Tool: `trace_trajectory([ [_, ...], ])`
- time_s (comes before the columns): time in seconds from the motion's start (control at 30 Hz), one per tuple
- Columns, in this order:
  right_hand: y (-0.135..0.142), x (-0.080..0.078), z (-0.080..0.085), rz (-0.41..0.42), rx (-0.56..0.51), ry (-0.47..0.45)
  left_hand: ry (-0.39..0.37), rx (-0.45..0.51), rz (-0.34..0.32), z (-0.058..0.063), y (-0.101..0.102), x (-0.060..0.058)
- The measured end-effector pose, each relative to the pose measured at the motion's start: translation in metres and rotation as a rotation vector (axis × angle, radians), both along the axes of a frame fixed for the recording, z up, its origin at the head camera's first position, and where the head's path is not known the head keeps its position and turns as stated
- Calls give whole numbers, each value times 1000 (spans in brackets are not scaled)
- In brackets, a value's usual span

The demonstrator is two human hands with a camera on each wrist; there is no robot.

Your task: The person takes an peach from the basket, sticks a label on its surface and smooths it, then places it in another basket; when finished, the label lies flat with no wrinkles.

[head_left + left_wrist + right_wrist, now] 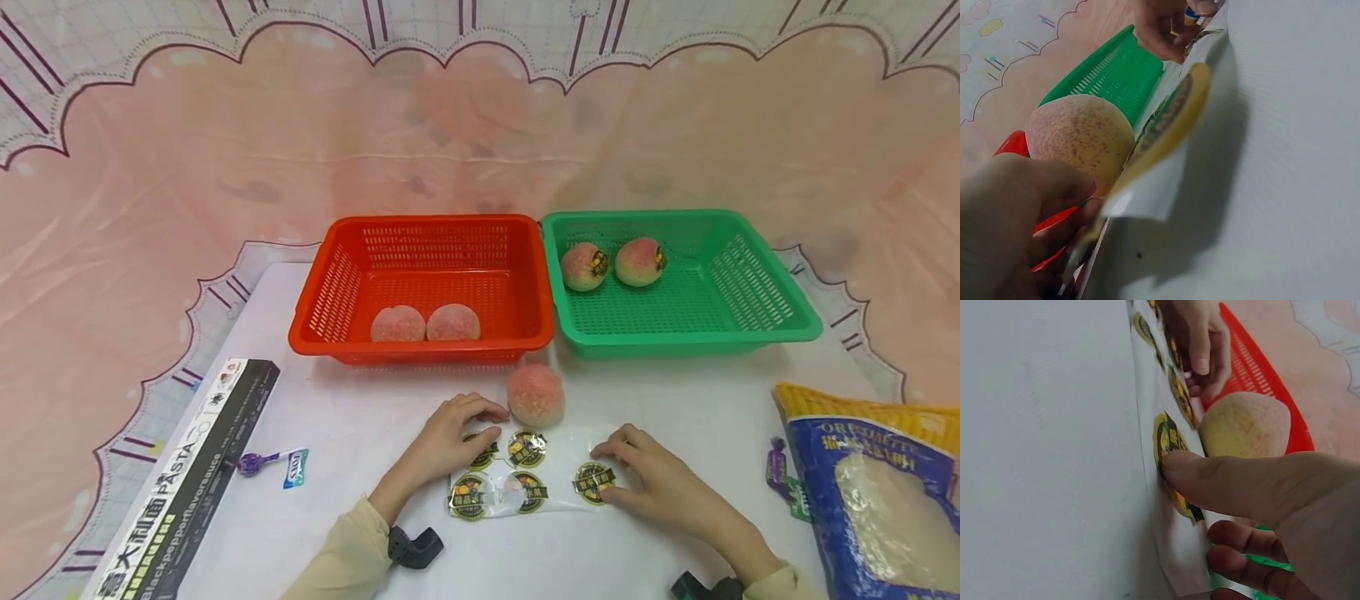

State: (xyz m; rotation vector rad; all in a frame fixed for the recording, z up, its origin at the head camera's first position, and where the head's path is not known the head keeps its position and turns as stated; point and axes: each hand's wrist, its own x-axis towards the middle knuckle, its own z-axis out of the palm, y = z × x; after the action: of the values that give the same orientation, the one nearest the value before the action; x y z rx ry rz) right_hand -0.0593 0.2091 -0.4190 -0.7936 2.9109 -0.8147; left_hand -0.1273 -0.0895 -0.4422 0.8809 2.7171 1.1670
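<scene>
A clear sheet of several round black-and-gold stickers (527, 448) lies on the white table. My left hand (455, 437) rests at the sheet's upper left, its thumb over one sticker and its fingers loosely bent. A peach (536, 396) sits just beyond the sheet, close to the left fingertips. At the sheet's right end is my right hand (660, 483), thumb touching the edge of a lone sticker (594, 483), index finger apart from the thumb. In the right wrist view, that thumb lies on the sticker (1169, 434); the other fingers are at the sheet's far edge.
A red basket (420, 350) holds two peaches (453, 322). Beside it, a green basket (690, 340) holds two peaches with stickers (640, 262). A pasta box (195, 475) and a lollipop (258, 463) lie left; wrapped candy (777, 467) and a blue-yellow bag (885, 500) lie right.
</scene>
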Motion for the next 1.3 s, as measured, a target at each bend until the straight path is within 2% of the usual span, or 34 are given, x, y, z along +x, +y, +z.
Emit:
trace_trajectory([
  [0.07,-1,2,-1,-6,-2,14,6,-22,1,0,-1,2],
  [0.23,-1,1,-2,-3,-48,-32,2,-15,12,-1,-1,4],
  [0.37,1,-6,0,32,-149,-114,-45,72,31,1,-1,2],
  [0.5,2,-17,6,58,-259,-184,-88,136,83,4,1,-1],
  [0.67,-3,-31,15,73,-317,-164,-111,171,143,5,3,-4],
  [0.9,-18,-40,26,67,-321,-167,-124,253,143,3,10,-8],
  [1.0,-30,-41,39,63,-340,-164,-136,251,142,6,16,-8],
  [1.07,-36,-43,42,66,-359,-157,-146,228,145,9,21,-9],
  [1.3,-45,-61,24,78,-377,-129,-180,160,94,19,35,-15],
])
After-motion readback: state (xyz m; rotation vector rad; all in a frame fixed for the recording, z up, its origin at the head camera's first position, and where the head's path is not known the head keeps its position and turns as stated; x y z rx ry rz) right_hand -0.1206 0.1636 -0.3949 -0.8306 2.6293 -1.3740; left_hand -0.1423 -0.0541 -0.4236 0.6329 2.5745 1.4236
